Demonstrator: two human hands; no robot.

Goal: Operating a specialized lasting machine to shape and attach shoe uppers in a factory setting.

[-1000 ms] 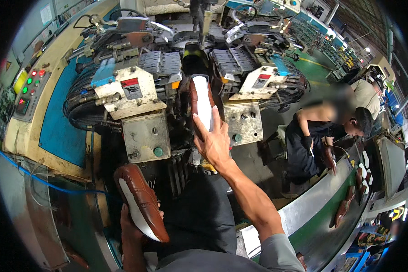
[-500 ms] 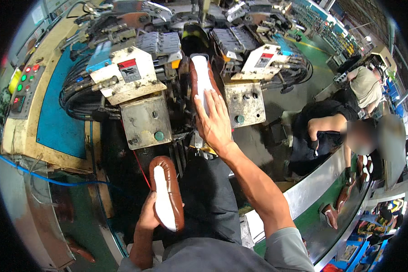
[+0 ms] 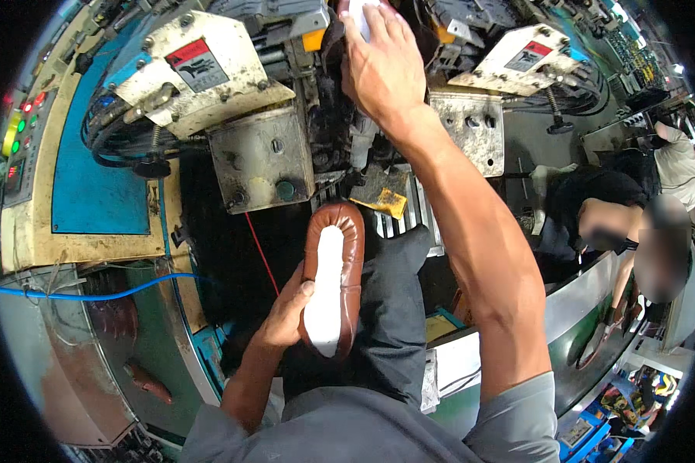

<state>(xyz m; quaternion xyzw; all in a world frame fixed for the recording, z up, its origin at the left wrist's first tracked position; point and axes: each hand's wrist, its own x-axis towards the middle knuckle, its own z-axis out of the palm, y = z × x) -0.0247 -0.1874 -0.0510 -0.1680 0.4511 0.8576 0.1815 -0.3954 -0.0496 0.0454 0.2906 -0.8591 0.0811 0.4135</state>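
Note:
My left hand (image 3: 284, 310) is closed around a brown leather shoe upper (image 3: 350, 266), bottom side up above my lap, with my thumb on its edge. A white insole (image 3: 328, 293) runs along its middle, and the leather is folded in pleats around the rounded far end. My right hand (image 3: 386, 69) reaches forward between the machine's two sides. Its fingers lie over the white bottom of a second brown shoe (image 3: 361, 9), and its thumb is hidden. Only a small piece of that shoe shows at the picture's upper edge.
White machine guards (image 3: 197, 65) flank my right hand, with metal brackets (image 3: 259, 158) below. A button panel (image 3: 25, 143) stands at left beside a blue surface (image 3: 100, 174). A blue hose (image 3: 93, 295) crosses at left. Another person (image 3: 610, 208) works by a green conveyor (image 3: 552, 378) at right.
My view has shifted toward the machine, whose parts appear larger and higher. My right hand and its shoe now sit at the upper edge. The left-hand shoe appears higher and farther right.

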